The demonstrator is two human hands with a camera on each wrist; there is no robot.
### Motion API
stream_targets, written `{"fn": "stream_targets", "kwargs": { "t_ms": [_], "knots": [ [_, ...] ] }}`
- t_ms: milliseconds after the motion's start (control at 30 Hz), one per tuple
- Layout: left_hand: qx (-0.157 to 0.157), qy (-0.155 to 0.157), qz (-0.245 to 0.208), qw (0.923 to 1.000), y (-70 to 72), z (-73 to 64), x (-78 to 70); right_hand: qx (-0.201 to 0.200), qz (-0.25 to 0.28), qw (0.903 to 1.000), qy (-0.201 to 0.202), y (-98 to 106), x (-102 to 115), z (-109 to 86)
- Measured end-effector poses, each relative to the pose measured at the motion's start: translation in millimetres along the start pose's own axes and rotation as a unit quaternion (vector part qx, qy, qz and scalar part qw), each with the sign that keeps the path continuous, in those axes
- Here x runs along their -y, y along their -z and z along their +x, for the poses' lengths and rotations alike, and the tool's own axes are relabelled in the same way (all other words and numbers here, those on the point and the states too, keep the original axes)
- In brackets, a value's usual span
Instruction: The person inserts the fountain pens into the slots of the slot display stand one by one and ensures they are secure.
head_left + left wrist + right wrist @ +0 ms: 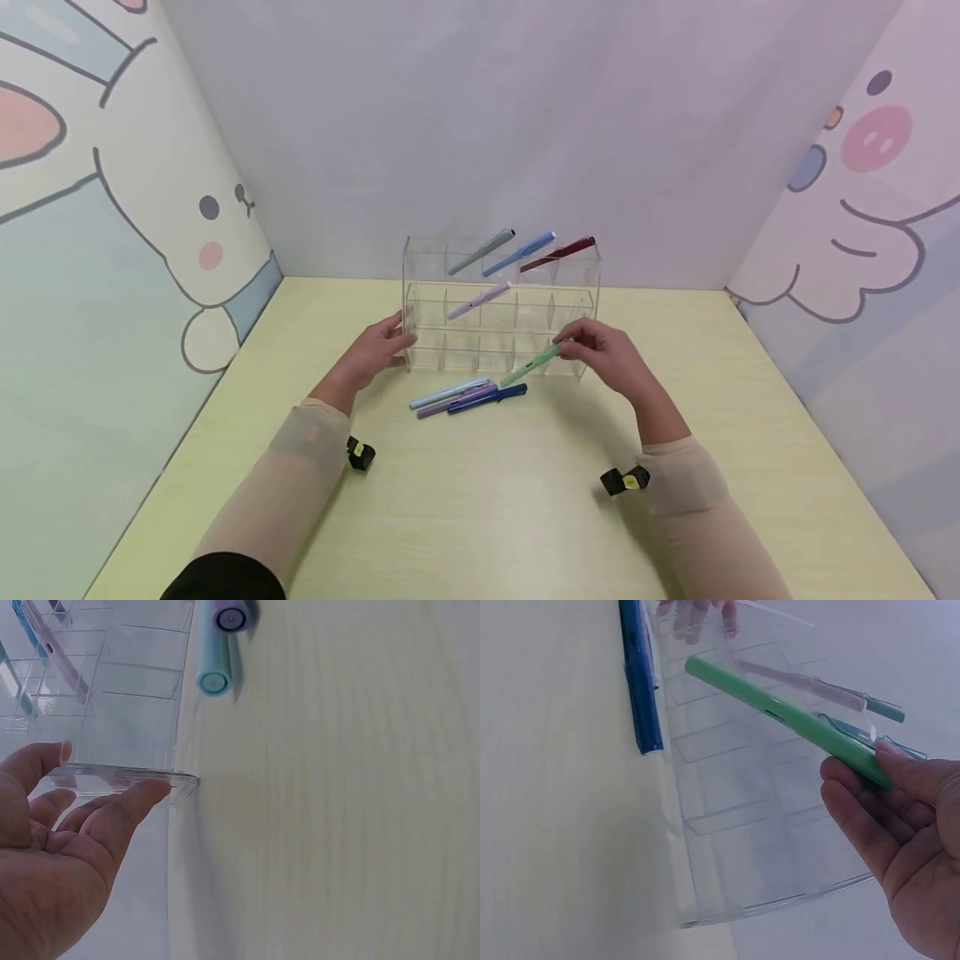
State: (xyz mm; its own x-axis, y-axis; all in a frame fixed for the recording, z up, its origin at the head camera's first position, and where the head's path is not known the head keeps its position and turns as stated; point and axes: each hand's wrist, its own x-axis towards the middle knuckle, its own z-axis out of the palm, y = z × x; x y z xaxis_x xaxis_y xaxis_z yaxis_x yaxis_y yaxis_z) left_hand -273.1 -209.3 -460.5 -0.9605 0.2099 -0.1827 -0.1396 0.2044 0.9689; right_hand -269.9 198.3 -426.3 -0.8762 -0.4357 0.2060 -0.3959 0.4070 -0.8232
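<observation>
A clear acrylic pen holder (427, 313) with stepped rows of compartments stands on the table. My left hand (372, 350) grips its left side panel, thumb and fingers on either side in the left wrist view. Between thumb and fingers, my right hand (609, 357) pinches one end of a green pen (531, 365). That pen slants down to the left, in front of the holder's lower right compartments. Along the top row lean a grey-green pen (482, 252), a blue pen (519, 254) and a dark red pen (557, 254). A light purple pen (478, 301) leans in the middle row.
Close before the holder, a light blue pen (442, 394), a purple pen (438, 408) and a dark blue pen (487, 399) lie side by side on the pale wooden table (480, 500). A plain backdrop (480, 125) rises behind, with cartoon-printed panels at both sides.
</observation>
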Motion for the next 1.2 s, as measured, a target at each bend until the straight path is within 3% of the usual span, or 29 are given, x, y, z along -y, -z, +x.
{"fn": "stream_targets", "kwargs": {
  "t_ms": [567,867,1200],
  "knots": [
    [0.0,0.005,0.003,1.0,0.7,0.2,2.4,-0.155,-0.01,0.9859,0.061,41,42,36.4],
    [-0.001,0.005,0.005,1.0,-0.5,-0.6,-0.4,-0.15,-0.063,0.9849,0.059,40,43,47.3],
    [-0.009,0.012,0.006,0.9999,-1.0,1.4,0.1,-0.122,-0.033,0.9907,0.051,28,38,52.3]
  ]
}}
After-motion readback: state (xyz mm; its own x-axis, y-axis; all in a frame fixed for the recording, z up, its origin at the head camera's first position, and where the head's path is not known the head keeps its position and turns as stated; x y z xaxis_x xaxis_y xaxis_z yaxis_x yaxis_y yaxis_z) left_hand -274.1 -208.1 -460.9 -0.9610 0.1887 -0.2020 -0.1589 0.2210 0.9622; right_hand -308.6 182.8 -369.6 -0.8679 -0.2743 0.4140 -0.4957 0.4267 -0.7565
